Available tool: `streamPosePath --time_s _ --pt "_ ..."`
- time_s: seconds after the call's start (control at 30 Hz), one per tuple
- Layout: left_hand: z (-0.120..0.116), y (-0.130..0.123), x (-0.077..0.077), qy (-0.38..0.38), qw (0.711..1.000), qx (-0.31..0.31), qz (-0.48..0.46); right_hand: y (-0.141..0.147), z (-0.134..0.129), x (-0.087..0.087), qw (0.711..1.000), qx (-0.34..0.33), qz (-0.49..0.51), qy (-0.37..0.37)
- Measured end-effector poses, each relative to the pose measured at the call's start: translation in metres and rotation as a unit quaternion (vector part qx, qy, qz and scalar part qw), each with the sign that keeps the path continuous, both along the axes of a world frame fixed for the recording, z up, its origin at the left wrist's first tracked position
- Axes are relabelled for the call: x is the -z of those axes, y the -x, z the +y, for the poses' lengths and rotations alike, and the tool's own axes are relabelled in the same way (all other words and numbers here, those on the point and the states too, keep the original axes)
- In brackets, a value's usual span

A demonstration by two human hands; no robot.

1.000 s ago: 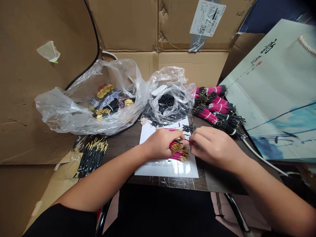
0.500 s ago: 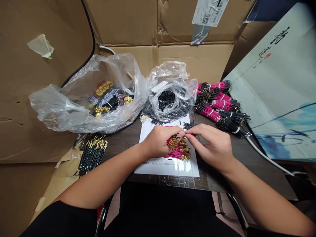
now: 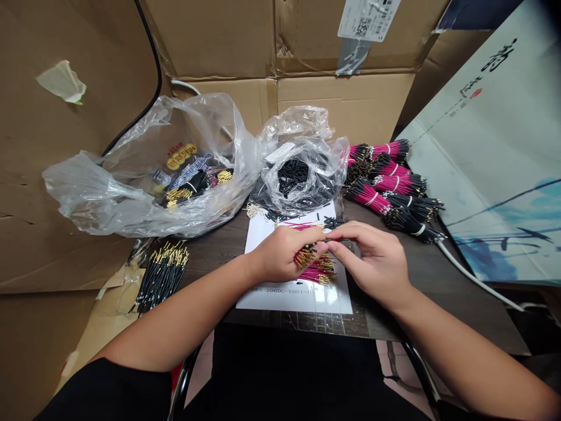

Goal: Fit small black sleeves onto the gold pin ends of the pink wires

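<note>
In the head view, near the middle of the frame, my left hand [image 3: 284,254] is wrapping closely around a bunch of wires [image 3: 304,256], whose gold ends are poking out toward the right past my fingers. Just beside it, my right hand [image 3: 373,257] is pinching, thumb and forefinger almost together, on what is looking like a small dark piece [image 3: 326,239] close to my left thumb; it is too small for me to make out more. Below my hands, loose pink wires [image 3: 316,274] are lying on a white sheet [image 3: 263,231], and at upper centre a clear bag [image 3: 268,180] is holding little black tubes [image 3: 293,177]. I am judging the bunch to be light, bendy along its length and stiffer at the metal ends, its thin strands probably sliding against each other, so a snug wrap around the middle is suiting it best, leaving the gold ends free; the dark piece is likely needing only a fingertip pinch. Compared with a second ago, my right hand is sitting nearer the left one, its curled fingers now reaching out straighter, and the clear bag is appearing slightly higher.
</note>
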State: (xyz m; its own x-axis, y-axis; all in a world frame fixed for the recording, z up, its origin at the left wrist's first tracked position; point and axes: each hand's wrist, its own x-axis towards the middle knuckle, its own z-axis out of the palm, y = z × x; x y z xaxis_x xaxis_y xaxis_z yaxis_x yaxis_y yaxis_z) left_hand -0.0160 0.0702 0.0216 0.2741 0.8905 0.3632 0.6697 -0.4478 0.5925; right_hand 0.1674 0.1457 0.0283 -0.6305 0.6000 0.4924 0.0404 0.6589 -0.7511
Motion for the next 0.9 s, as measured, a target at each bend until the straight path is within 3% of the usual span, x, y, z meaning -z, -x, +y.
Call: streamPosePath --time_s 0.1,0.23,0.4,0.9 --pt "0.001 0.001 0.000 -0.005 1.000 -0.013 0.028 0.000 0.001 0.000 0.999 0.000 0.004 0.042" --pt "0.001 0.004 0.001 0.001 0.994 -0.064 0.090 -0.001 -0.002 -0.004 0.997 0.048 0.030 0.054" --pt "0.002 0.003 0.002 0.009 0.980 -0.116 0.159 0.001 -0.010 -0.008 0.998 0.036 0.004 0.059" --pt "0.003 -0.003 0.001 0.043 0.963 -0.134 0.229 0.001 -0.011 -0.008 0.997 0.047 -0.046 0.031"
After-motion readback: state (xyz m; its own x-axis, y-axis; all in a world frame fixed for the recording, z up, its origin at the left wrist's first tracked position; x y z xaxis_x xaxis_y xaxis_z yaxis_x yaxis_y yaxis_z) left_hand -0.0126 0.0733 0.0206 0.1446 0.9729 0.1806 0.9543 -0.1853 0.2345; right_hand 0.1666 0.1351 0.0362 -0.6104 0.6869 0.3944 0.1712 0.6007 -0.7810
